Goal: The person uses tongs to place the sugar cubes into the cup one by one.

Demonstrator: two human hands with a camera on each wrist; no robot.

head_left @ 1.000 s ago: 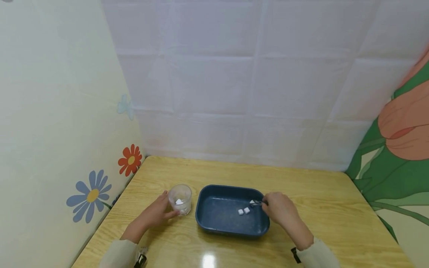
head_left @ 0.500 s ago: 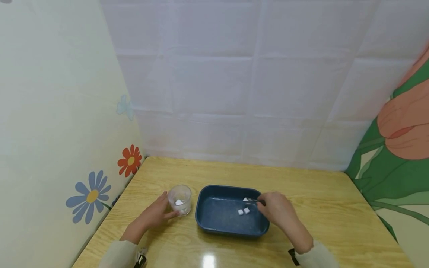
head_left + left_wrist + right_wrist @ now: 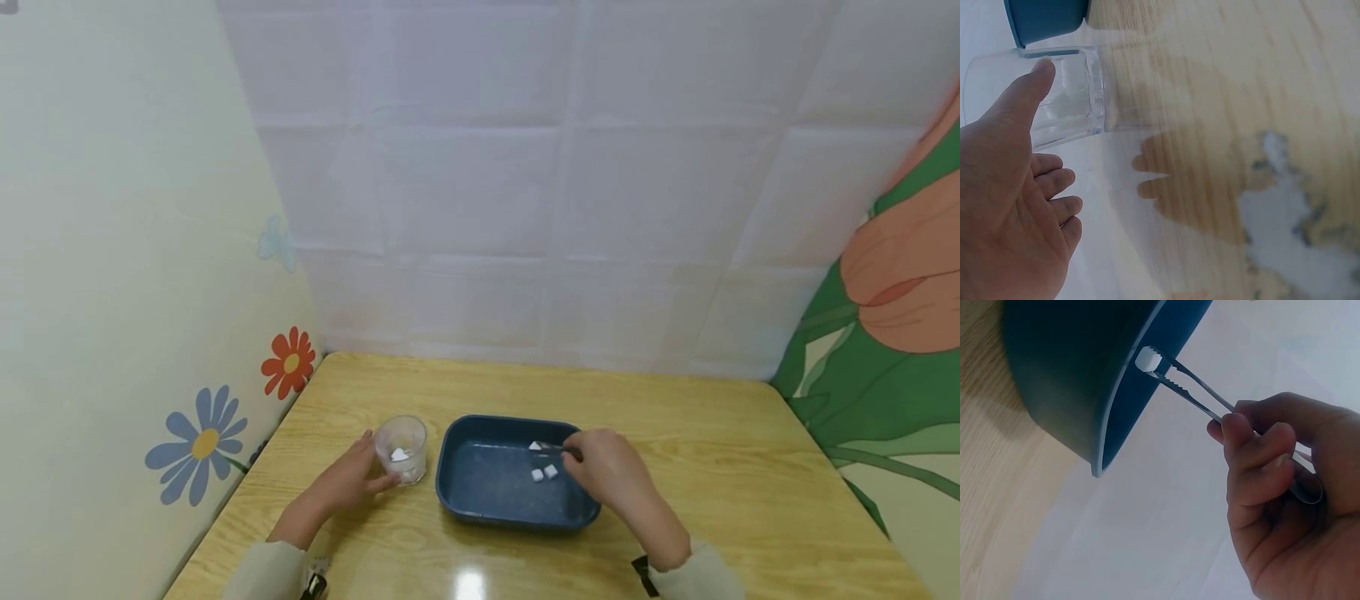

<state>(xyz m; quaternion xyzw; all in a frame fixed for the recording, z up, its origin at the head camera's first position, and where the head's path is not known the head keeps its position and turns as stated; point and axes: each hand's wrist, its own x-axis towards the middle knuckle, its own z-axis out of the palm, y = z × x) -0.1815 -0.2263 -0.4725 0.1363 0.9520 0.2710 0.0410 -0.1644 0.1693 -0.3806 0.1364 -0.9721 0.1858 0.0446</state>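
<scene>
My right hand (image 3: 611,471) grips small metal tongs (image 3: 1194,394) with serrated tips, seen closely in the right wrist view. A white cube, likely a sugar cube (image 3: 1148,359), sits between the tips, above the dark blue tray (image 3: 487,521). Two more white cubes (image 3: 544,473) lie on the tray's floor. On the left, my left hand (image 3: 348,479) holds a clear glass (image 3: 402,429) upright on the table, its thumb (image 3: 1040,74) on the near side and the fingers to the left. Several white cubes (image 3: 1066,94) show through the glass wall.
All stands on a wood-grain table (image 3: 712,433). A pale cloth wall (image 3: 480,208) rises behind it. Flower-printed panels flank both sides, with a blue daisy (image 3: 204,443) on the left one. The glass stands just left of the tray.
My right hand has moved left over the tray, carrying the tongs and the cube in their tips. My left hand and the glass have stayed put.
</scene>
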